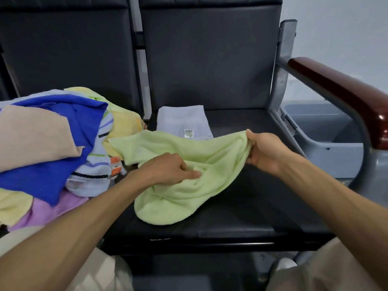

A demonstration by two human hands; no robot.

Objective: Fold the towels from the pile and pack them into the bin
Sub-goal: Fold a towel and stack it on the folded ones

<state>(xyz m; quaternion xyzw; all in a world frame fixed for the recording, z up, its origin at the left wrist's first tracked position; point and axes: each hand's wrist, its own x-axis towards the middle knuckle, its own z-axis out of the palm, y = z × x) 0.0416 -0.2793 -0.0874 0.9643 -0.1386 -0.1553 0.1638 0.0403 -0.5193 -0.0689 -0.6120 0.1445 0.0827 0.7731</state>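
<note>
A light green towel (184,179) lies crumpled across the black seat (241,219). My left hand (168,169) pinches a fold near the towel's middle. My right hand (264,151) grips its right edge, lifted slightly off the seat. A pile of towels (52,143) in blue, beige, yellow, pink and striped cloth fills the seat to the left. A folded pale lavender towel (182,120) with a barcode label lies flat at the back of the seat. The grey bin (327,148) stands on the floor to the right, beyond the armrest; what it holds is hidden.
A dark red armrest (340,91) on a grey metal frame (281,80) separates the seat from the bin. The black backrests rise behind. My knees in beige trousers show at the bottom edge.
</note>
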